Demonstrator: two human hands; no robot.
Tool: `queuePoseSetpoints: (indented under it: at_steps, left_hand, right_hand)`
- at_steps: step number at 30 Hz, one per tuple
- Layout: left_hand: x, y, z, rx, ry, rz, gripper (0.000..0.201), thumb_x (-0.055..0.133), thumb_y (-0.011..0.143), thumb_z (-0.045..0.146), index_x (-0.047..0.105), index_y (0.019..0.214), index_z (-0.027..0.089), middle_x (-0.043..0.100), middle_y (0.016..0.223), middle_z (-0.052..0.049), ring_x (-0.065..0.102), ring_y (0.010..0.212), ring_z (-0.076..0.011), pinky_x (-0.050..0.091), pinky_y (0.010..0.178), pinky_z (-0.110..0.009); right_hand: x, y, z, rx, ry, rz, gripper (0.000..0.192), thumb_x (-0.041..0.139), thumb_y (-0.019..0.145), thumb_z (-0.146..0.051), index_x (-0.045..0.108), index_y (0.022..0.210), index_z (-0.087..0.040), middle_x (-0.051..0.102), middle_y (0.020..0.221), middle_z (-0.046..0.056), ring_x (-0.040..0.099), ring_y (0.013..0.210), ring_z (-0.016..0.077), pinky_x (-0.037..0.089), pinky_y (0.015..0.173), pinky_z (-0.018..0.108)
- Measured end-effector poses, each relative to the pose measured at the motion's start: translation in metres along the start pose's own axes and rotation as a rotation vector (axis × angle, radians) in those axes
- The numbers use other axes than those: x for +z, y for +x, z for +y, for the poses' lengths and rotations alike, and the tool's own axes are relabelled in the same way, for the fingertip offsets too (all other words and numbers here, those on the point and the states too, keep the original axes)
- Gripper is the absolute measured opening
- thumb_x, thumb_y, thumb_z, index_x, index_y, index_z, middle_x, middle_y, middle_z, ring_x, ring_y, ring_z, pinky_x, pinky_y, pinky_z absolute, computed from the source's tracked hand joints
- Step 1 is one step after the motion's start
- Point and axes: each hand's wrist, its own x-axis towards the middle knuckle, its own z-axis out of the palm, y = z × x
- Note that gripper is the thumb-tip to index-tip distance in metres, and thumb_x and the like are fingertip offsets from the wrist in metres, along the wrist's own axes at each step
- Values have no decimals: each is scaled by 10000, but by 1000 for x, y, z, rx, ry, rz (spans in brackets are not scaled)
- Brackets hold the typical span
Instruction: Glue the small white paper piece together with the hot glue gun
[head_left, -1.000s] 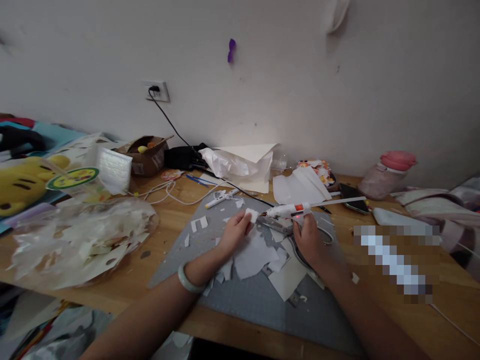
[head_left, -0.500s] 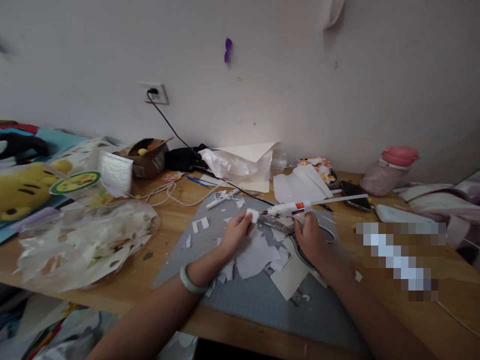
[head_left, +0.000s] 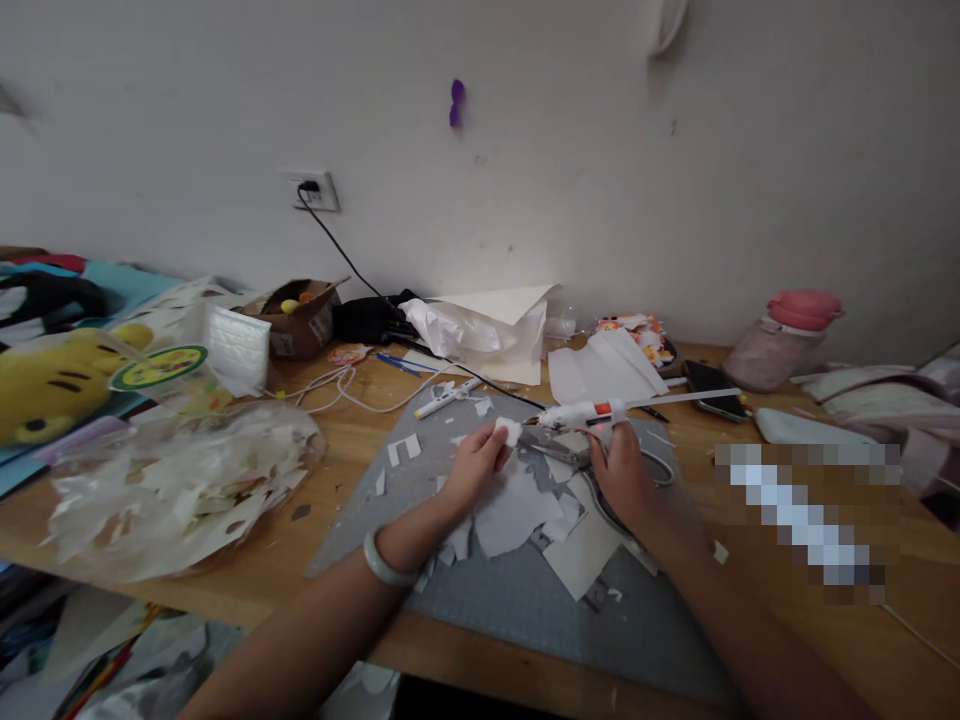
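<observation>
My left hand [head_left: 472, 464] pinches a small white foam piece [head_left: 507, 431] over the grey cutting mat [head_left: 517, 600]. My right hand [head_left: 622, 475] grips a white hot glue gun [head_left: 589, 413]. Its nozzle points left and sits right against the foam piece. A glue stick pokes out of the gun's back end toward the right, and a small red light glows on its body. White paper scraps [head_left: 517, 510] lie on the mat under and between both hands. A pale jade bangle [head_left: 382, 562] circles my left wrist.
A clear plastic bag of paper offcuts [head_left: 180, 480] lies on the wooden table at left. A white utility knife [head_left: 446, 397], white cables, a cardboard box [head_left: 296, 315], a phone [head_left: 712, 390] and a pink-lidded bottle [head_left: 780, 335] ring the mat. A black cord runs to the wall socket [head_left: 315, 190].
Both hands hold almost still; the glue gun tip stays at the foam piece. The camera has shifted slightly, nudging the scene a little right.
</observation>
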Motion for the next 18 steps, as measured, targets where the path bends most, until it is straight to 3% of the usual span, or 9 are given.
queuePoseSetpoints:
  at_steps: [8, 18]
  left_hand:
    - [0, -1, 2, 16, -54, -2, 414, 417, 759, 582, 383, 588, 206, 335, 436, 72, 266, 426, -84, 214, 449, -233]
    - [-1, 3, -4, 22, 70, 41, 416, 385, 786, 560, 406, 570, 205, 358, 470, 48, 322, 463, -104, 249, 457, -232]
  right_hand:
    - [-2, 1, -5, -57, -8, 32, 262, 359, 889, -443, 448, 931, -201, 566, 877, 122, 571, 879, 280, 481, 769, 460]
    - [-8, 1, -8, -52, -29, 1, 271, 380, 887, -434, 461, 991, -197, 574, 915, 120, 580, 913, 279, 485, 766, 443]
